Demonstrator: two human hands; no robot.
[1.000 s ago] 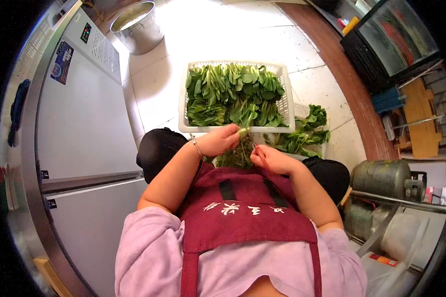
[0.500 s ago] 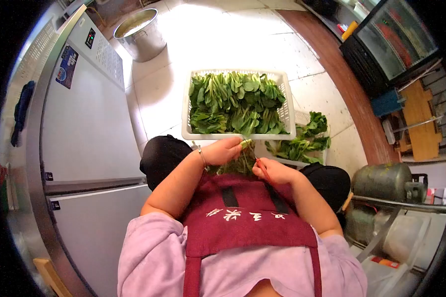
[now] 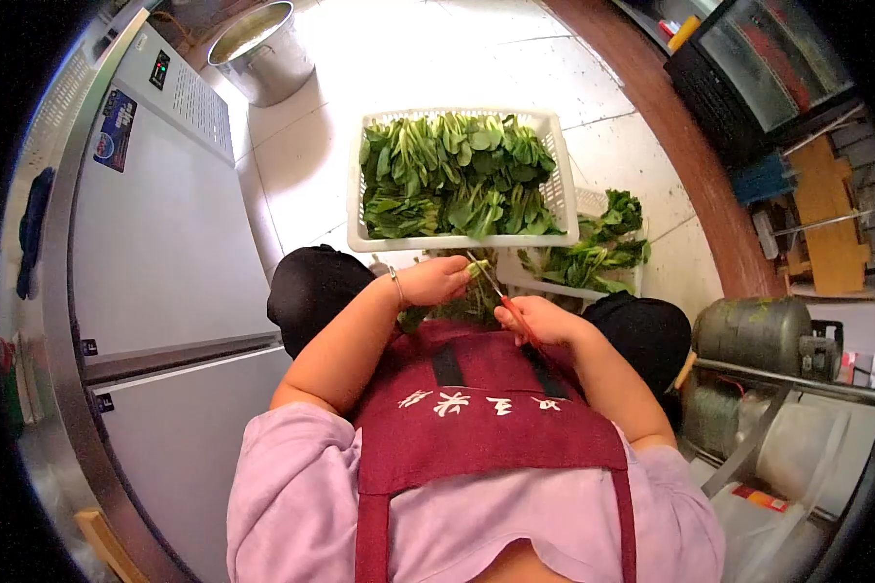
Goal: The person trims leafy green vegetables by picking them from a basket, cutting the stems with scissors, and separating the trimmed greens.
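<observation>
The red scissors (image 3: 512,308) have moved up, blades at the green stem (image 3: 478,268) the left hand (image 3: 437,282) pinches before the white basket (image 3: 466,242); the right hand (image 3: 546,321) curls around the handles.

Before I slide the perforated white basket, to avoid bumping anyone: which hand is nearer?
Left. The left hand, holding a green stem, is just short of the perforated white basket; the right hand, holding red-handled scissors, is farther back, toward the burgundy apron.
</observation>
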